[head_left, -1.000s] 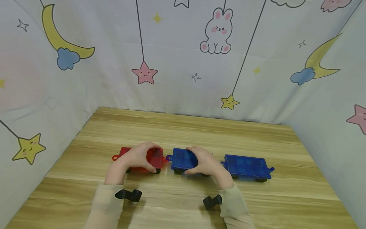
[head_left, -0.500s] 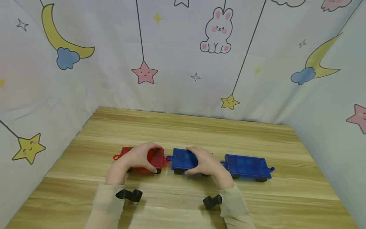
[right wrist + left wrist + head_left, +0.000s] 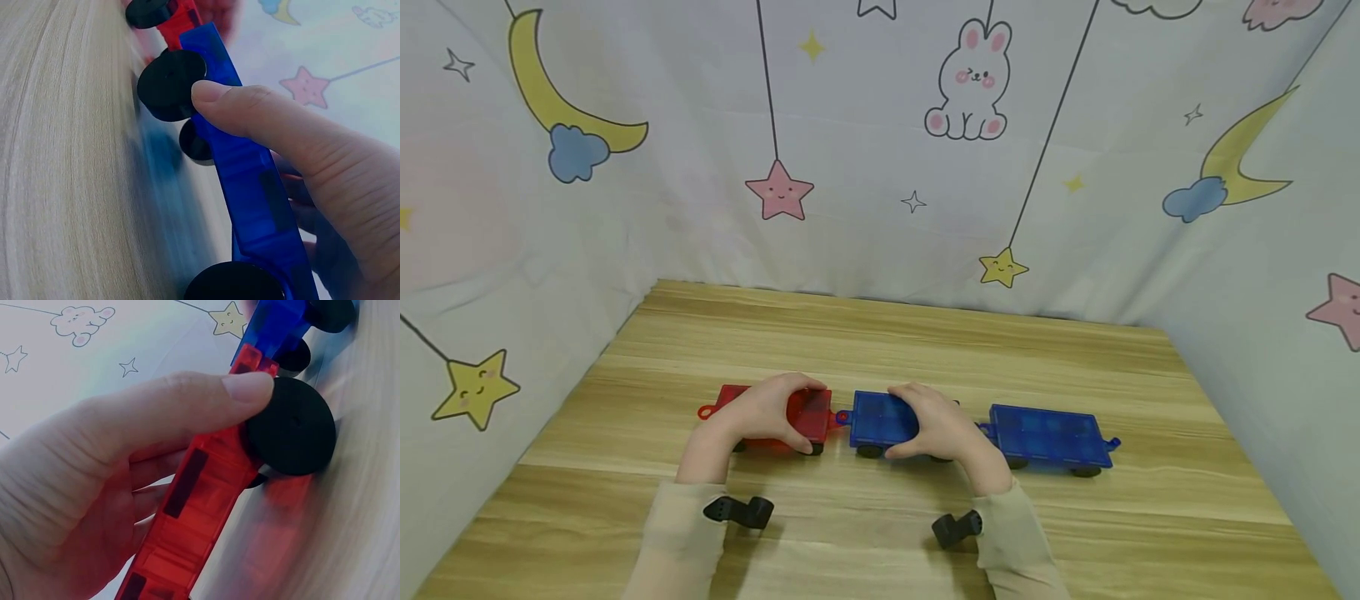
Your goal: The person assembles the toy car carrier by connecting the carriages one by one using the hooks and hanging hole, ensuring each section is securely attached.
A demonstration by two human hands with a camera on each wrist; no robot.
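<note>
My left hand (image 3: pixel 763 410) grips a translucent red toy train car (image 3: pixel 811 414) from above, thumb on its near side by a black wheel (image 3: pixel 292 428). With my right hand (image 3: pixel 936 427) I hold a matching blue train car (image 3: pixel 878 419) across its width, thumb (image 3: pixel 212 94) along its near side. The blue car's ring (image 3: pixel 844 417) overlaps the red car's hook (image 3: pixel 835 420) between the hands. To the right stands a second blue train car (image 3: pixel 1045 435), hook end pointing right; its left coupling meets the area behind my right wrist, so the link there is hidden.
The cars stand in a row across a wood-grain table (image 3: pixel 850 533). A white printed curtain (image 3: pixel 865 242) encloses the back and both sides. Black wrist cameras (image 3: pixel 745 512) sit on both sleeves.
My left hand has shifted the red car slightly right, toward the blue one. The blue car's left end has dropped a little, its ring now lower at the red hook.
</note>
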